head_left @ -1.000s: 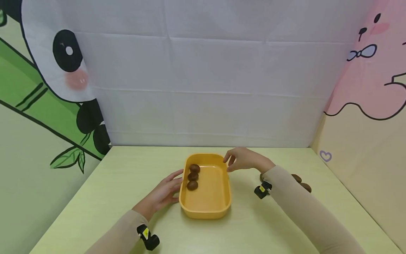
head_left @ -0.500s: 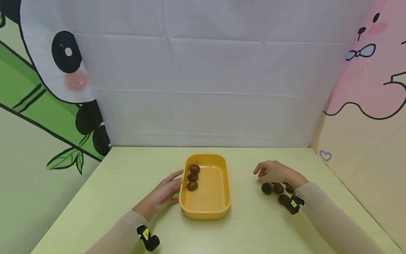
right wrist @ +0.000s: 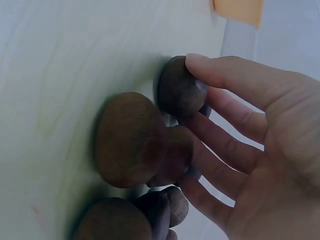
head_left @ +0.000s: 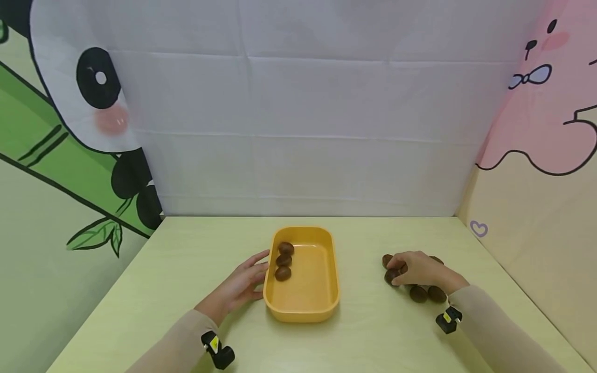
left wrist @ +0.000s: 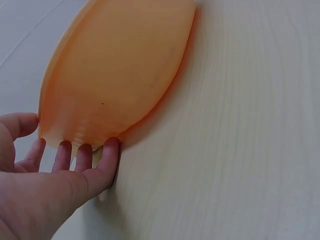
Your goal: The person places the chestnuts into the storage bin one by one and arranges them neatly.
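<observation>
A yellow rectangular tub stands mid-table with three brown chestnuts lined up along its left inner wall. My left hand rests against the tub's left side. In the left wrist view its fingertips touch the outer wall, the fingers spread and not wrapped round it. Over a group of chestnuts at the right is my right hand. Its thumb and fingers pinch a dark chestnut at the left end of the group, which looks still on the table. The hand partly hides other chestnuts.
Several loose chestnuts, among them one nearer chestnut, lie under and around the right hand. A white cloth hangs behind the table's far edge. Printed side walls flank the pale table.
My right hand has left the tub's right rim, moved right to the loose chestnuts and lowered to pinch one. The left hand and the tub have stayed in place.
</observation>
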Demonstrator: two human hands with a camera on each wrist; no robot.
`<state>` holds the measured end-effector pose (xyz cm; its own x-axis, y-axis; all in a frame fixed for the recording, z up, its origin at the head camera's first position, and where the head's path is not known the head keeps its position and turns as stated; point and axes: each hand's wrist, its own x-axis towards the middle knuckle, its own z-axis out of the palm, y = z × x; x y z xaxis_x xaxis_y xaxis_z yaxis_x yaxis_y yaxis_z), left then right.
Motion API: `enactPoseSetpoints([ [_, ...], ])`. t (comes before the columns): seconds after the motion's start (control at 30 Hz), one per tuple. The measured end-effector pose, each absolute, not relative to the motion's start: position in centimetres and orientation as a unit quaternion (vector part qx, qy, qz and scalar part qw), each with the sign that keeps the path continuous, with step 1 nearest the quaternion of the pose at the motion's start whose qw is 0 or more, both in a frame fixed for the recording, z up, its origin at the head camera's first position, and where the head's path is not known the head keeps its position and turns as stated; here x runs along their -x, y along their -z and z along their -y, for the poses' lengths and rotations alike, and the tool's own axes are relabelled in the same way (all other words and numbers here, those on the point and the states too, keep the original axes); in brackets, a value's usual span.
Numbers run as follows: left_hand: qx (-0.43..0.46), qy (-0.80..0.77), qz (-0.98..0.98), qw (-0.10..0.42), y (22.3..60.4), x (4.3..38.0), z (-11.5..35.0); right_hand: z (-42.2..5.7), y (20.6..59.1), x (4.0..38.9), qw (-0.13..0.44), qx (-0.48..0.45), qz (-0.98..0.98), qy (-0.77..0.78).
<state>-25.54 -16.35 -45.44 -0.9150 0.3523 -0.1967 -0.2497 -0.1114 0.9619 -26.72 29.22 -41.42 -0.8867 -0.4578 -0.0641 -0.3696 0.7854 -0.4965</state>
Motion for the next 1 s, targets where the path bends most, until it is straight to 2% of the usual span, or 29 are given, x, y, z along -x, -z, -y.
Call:
enactPoseSetpoints([
  [0.53, -0.026, -0.745, -0.637, 0.196, 45.5, 25.7, 16.0, -28.7, 42.0, 26.6, 0.087, 0.217, -0.948, 0.217],
  [1.0, -0.028, -0.747, -0.635, 0.195, 45.5, 25.5, 16.2, -27.1, 39.3, 26.5, 0.056, 0.267, -0.933, 0.234],
])
